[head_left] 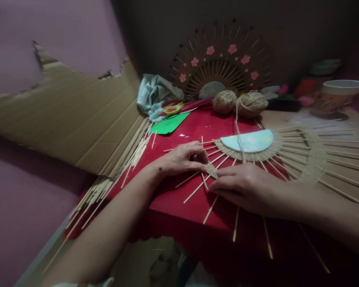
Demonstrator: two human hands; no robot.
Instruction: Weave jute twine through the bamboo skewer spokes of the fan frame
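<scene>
A half-round fan frame of thin sticks (194,192) lies on the red cloth, spreading from a pale blue half-disc (248,141) with a woven twine rim. My left hand (187,157) pinches one end of a woven twine band (211,169) that crosses the sticks at the left. At the band's other end, my right hand (242,185) has its fingers closed on it, the palm hiding part of the frame. From the twine balls (253,104) a strand (237,123) runs down across the half-disc toward my right hand.
Loose sticks (107,187) lie at the left by a torn cardboard sheet (86,119). Behind are green paper (170,123), yellow-handled scissors (172,108), a crumpled cloth (155,93) and a flowered stick fan (211,59). A cup (335,95) stands at right.
</scene>
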